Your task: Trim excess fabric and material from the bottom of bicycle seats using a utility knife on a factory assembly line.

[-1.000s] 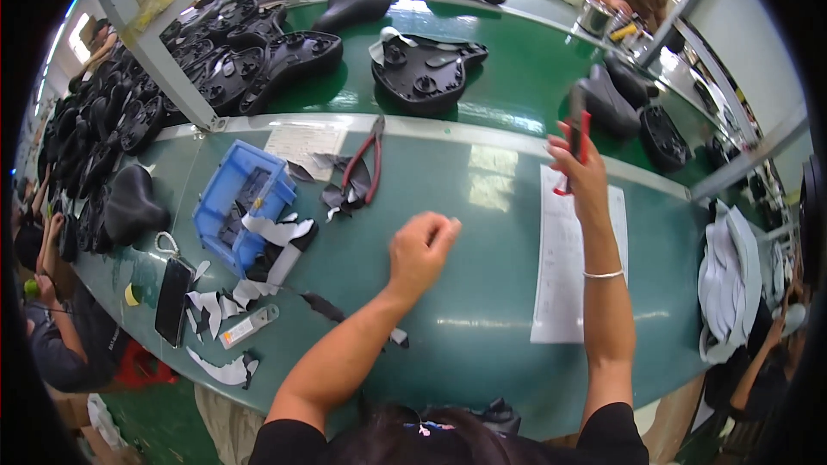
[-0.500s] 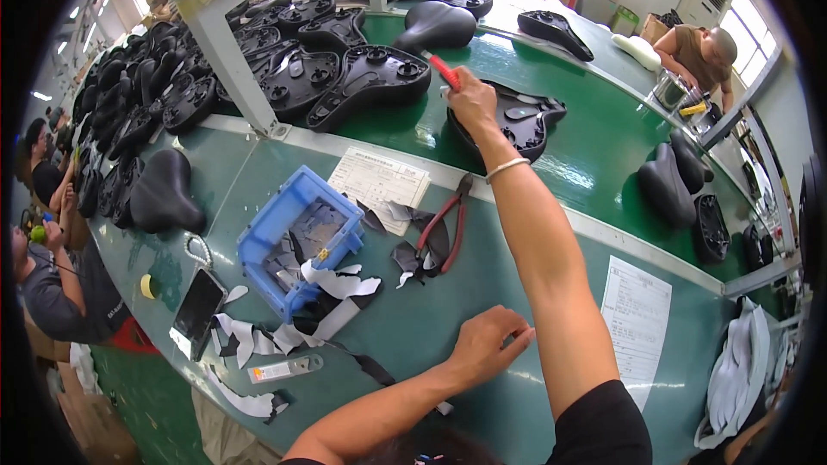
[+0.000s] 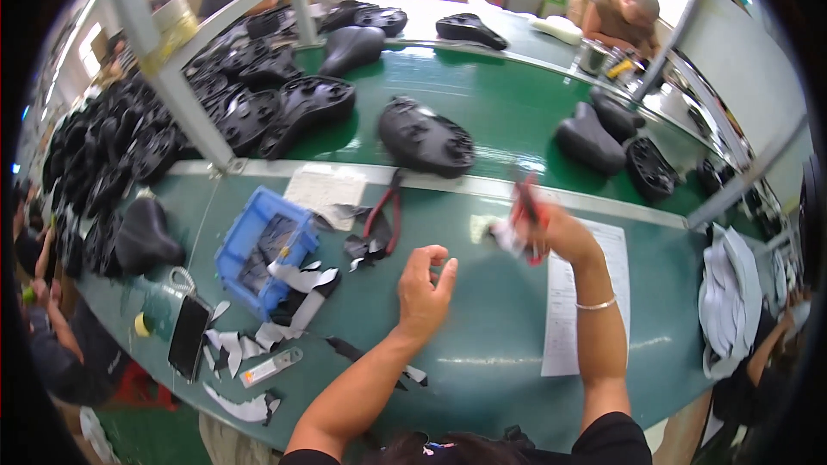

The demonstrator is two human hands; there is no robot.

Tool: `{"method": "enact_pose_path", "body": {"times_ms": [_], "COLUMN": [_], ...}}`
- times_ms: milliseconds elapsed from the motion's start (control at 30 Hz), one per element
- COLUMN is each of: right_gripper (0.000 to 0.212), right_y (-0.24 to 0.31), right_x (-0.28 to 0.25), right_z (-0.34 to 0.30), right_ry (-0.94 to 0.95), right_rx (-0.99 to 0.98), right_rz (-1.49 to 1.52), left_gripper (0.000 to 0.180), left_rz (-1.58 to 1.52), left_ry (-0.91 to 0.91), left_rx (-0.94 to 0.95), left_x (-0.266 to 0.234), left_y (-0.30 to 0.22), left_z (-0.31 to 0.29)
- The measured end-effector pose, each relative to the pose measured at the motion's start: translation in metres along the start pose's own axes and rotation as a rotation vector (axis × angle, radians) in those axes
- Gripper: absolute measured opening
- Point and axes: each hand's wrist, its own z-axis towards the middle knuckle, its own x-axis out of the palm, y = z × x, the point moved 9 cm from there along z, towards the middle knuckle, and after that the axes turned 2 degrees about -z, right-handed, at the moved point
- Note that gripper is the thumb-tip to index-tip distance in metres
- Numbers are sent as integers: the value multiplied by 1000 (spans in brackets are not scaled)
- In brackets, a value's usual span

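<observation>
My right hand (image 3: pixel 560 232) is closed around a red tool (image 3: pixel 528 211), held over the upper edge of a printed sheet (image 3: pixel 564 319). Motion smears the tool and a pale piece beside it, so its exact kind cannot be told. Above the bench, my left hand (image 3: pixel 424 288) has its thumb and fingers apart and nothing in it. Beyond both hands, a black bicycle saddle (image 3: pixel 426 138) lies on the green belt, its underside facing up. Red-handled pliers (image 3: pixel 383 220) rest on dark scraps left of my left hand.
A blue bin (image 3: pixel 233 267) of scraps stands at the left, near a phone (image 3: pixel 188 336), white strips (image 3: pixel 241 405) and a box-cutter blade case (image 3: pixel 271 366). Saddles (image 3: pixel 129 146) pile up far left; others lie on the belt (image 3: pixel 500 86). Metal posts (image 3: pixel 164 77) rise there. Co-workers (image 3: pixel 624 21) sit beyond.
My right hand has drawn back from the saddle toward me, still gripping the red tool. The saddle lies turned differently. My left hand has lifted and opened. The whole view has shifted.
</observation>
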Motion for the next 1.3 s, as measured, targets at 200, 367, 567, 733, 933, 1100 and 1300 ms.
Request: {"method": "enact_pose_path", "body": {"times_ms": [200,367,567,733,933,1100,1300], "right_gripper": [51,53,40,30,18,41,56], "right_y": [-85,-123,-95,49,54,4,30], "right_x": [-155,-208,-153,23,173,144,111], "right_z": [-50,24,25,-64,-154,-191,-197], "right_ry": [-799,-880,-1085,-688,-24,-117,-333], "right_rx": [11,3,-99,-361,-524,128,-174], "right_rz": [390,550,505,-855,-915,10,-488], "left_gripper": [14,9,12,43,59,63,47], "left_rz": [592,432,424,-242,-1126,-717,-295], "left_ry": [254,255,287,-23,498,511,478], "left_rx": [352,253,204,14,-899,-622,-681], "left_x": [47,39,33,7,-2,-61,-88], "left_y": [-27,-15,-8,14,12,-11,-27], "left_z": [-16,-12,-13,-4,-35,-60,-58]}}
